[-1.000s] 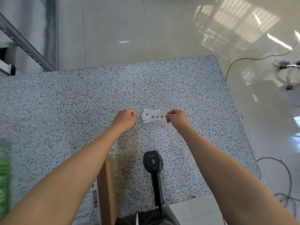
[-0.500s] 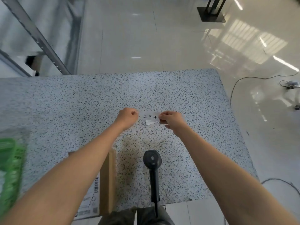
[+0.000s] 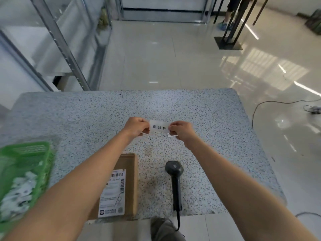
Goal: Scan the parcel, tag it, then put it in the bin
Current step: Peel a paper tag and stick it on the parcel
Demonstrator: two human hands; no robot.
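A white tag (image 3: 159, 127) with black printed characters is stretched between my left hand (image 3: 135, 126) and my right hand (image 3: 180, 130), each pinching one end above the speckled table (image 3: 217, 136). A strip of white paper (image 3: 171, 135) pokes out under my right hand. The brown cardboard parcel (image 3: 129, 173) with a white shipping label lies near the table's front edge, partly under my left forearm. A black handheld scanner (image 3: 174, 178) lies to the right of the parcel. The green bin (image 3: 34, 162) stands at the left edge and holds white items.
Metal shelving (image 3: 57, 42) rises behind the table at the left. A black stand (image 3: 228, 41) and a person's legs are at the far right on glossy floor tiles. Cables (image 3: 260, 108) run across the floor right of the table.
Both hands now pinch the tag's ends, lifted off the table. The view has tilted so the parcel, the bin and the far room show more fully.
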